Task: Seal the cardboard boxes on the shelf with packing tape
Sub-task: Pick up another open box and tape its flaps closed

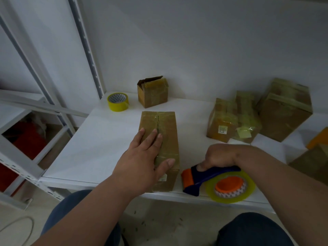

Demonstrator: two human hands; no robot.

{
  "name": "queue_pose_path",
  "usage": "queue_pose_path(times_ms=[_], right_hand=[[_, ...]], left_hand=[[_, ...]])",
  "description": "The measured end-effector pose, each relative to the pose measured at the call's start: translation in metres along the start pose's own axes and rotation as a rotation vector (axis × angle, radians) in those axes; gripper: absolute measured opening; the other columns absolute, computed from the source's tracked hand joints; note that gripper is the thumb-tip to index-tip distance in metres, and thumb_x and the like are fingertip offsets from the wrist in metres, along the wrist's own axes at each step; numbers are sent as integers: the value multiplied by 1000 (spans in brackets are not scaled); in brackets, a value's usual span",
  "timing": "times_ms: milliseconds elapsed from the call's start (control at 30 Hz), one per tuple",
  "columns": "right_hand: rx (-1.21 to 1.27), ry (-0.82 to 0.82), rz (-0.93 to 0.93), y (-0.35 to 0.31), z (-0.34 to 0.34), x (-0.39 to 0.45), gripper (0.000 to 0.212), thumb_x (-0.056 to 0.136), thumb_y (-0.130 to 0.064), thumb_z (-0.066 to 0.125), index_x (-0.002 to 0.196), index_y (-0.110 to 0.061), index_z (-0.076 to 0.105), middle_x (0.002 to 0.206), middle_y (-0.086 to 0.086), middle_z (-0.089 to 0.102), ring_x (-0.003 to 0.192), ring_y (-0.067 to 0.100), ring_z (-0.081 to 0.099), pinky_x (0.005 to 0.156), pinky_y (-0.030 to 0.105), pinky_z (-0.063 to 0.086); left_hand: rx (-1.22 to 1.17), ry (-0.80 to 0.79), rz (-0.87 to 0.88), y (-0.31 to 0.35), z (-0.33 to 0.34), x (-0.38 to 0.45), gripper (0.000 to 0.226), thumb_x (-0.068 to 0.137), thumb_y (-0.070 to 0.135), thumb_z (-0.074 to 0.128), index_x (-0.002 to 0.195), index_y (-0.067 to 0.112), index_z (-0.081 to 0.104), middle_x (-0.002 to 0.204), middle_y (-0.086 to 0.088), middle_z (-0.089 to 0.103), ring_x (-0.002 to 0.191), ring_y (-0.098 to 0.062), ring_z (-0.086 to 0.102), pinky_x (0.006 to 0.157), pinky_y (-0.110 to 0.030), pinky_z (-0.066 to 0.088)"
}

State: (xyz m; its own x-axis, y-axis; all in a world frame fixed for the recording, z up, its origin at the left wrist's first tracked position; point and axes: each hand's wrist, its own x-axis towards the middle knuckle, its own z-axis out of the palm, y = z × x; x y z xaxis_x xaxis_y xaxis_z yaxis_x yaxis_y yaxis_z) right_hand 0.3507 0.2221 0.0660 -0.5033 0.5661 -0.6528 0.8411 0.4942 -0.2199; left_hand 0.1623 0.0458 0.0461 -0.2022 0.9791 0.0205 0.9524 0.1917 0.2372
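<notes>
A long cardboard box point(166, 128) lies on the white shelf point(99, 139), its top seam covered with clear tape. My left hand point(143, 157) rests flat on the box's near half, fingers straight and thumb over the right edge. Just right of the box, my right hand point(220, 157) grips the dark blue handle of a tape dispenser point(213, 181) with an orange core and a yellowish roll, lying at the shelf's front edge.
A yellow tape roll point(118, 102) and a small box point(153, 92) with a raised flap stand at the back by the wall. Several taped boxes point(257, 116) cluster at the right. More cartons point(312, 160) sit at the far right. A metal shelf upright point(87, 48) rises at left.
</notes>
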Motion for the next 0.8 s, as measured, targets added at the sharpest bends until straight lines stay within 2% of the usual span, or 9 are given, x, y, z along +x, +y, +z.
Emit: queue_pose_path(times_ms=[100, 200, 300, 400, 467, 533, 600, 700, 800], right_hand=[[93, 53, 15, 11, 9, -6, 49, 78, -62, 65, 61, -17, 56, 69, -2, 54, 60, 11, 51, 58, 24, 37], [245, 217, -25, 22, 1, -35, 55, 77, -68, 56, 80, -15, 68, 81, 2, 67, 71, 15, 64, 64, 25, 43], [337, 436, -108, 24, 3, -69, 71, 64, -86, 48, 78, -19, 67, 72, 0, 68, 63, 10, 65, 61, 25, 44], [337, 617, -188, 23, 12, -99, 86, 45, -101, 34, 74, -26, 65, 72, -8, 67, 58, 7, 61, 55, 20, 41], [386, 678, -259, 22, 19, -115, 79, 49, -99, 36, 74, -30, 65, 72, -8, 68, 57, 8, 62, 52, 18, 43], [450, 718, -323, 16, 26, -126, 69, 55, -95, 41, 79, -35, 64, 71, -4, 68, 55, 10, 61, 48, 13, 41], [512, 739, -369, 9, 32, -133, 65, 57, -94, 44, 81, -37, 64, 69, -1, 68, 51, 10, 59, 45, 11, 38], [569, 739, -413, 0, 40, -139, 63, 58, -92, 47, 82, -36, 64, 63, -5, 66, 50, 9, 59, 45, 13, 40], [617, 719, -443, -5, 46, -142, 61, 59, -90, 50, 83, -36, 65, 65, -7, 66, 52, 9, 60, 47, 15, 42]], left_hand=[[-64, -28, -13, 0, -4, -2, 90, 79, 79, 4, 152, 29, -15, 161, 16, -12, 145, -11, -26, 120, -30, -7], [-427, -34, -35, 1, -12, -3, 77, 88, 69, 21, 148, 38, -16, 159, 21, -12, 145, -1, -21, 123, -32, 0], [-742, 50, -90, -2, -18, -2, 62, 96, 60, 35, 146, 46, 0, 159, 24, -4, 146, 1, -14, 123, -42, 3], [-537, 269, -139, 4, -20, -4, 67, 85, 61, 32, 148, 39, 31, 157, 15, 24, 149, -12, 11, 119, -52, 16], [-545, 355, -156, 19, -32, -12, 52, 89, 56, 41, 136, 36, 51, 139, 19, 46, 135, -11, 37, 112, -47, 32], [-726, 300, -160, 37, -47, -23, 28, 92, 48, 49, 117, 43, 57, 119, 26, 54, 113, -1, 52, 99, -35, 46], [-920, 156, -198, 53, -60, -33, 22, 87, 54, 52, 105, 45, 59, 108, 24, 62, 100, 5, 58, 87, -23, 50], [-1202, -69, -236, 61, -61, -41, 55, 65, 76, 50, 102, 39, 68, 100, 16, 71, 99, -4, 64, 92, -31, 51], [-1507, -266, -214, 62, -53, -43, 58, 74, 65, 67, 104, 16, 69, 98, -2, 72, 93, -18, 65, 86, -34, 52]])
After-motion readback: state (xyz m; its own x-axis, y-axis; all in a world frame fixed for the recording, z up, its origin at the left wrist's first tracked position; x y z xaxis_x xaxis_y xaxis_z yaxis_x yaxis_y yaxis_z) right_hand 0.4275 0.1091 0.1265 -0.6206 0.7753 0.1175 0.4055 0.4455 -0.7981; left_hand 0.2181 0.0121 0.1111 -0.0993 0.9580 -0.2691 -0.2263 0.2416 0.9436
